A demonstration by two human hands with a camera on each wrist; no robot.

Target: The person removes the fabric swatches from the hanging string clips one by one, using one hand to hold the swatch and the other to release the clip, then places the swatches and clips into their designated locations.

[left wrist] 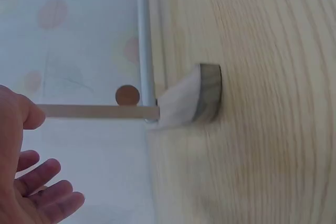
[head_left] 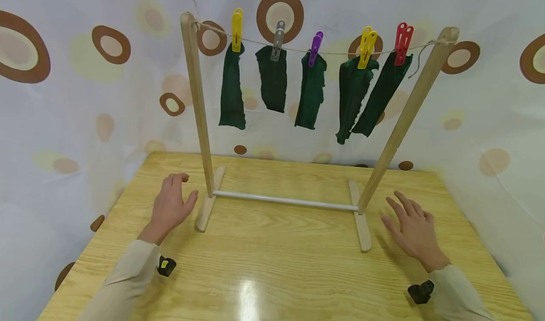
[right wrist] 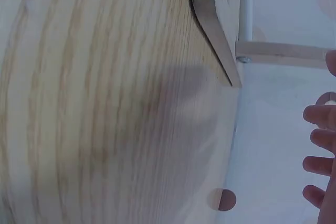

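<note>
My left hand (head_left: 171, 206) hovers beside the left foot (head_left: 205, 214) of a small wooden drying rack, its fingers loosely bent around nothing. On the other side, my right hand (head_left: 412, 227) is held with fingers spread, just right of the right foot (head_left: 362, 229), apart from it. Between the rack's left post (head_left: 197, 108) and right post (head_left: 404, 127) runs a string (head_left: 336, 53). Several dark green cloth strips (head_left: 232, 91) hang from it, held by a yellow clothespin (head_left: 237, 30), a grey clothespin (head_left: 278, 41), a purple clothespin (head_left: 315, 49), another yellow clothespin (head_left: 367, 47) and a red clothespin (head_left: 402, 44).
A white rod (head_left: 285, 200) joins the rack's posts near the bottom. The rack stands on a light wooden table (head_left: 272, 273), in front of a white sheet (head_left: 106, 136) patterned with brown circles. Loose string ends dangle at both post tops.
</note>
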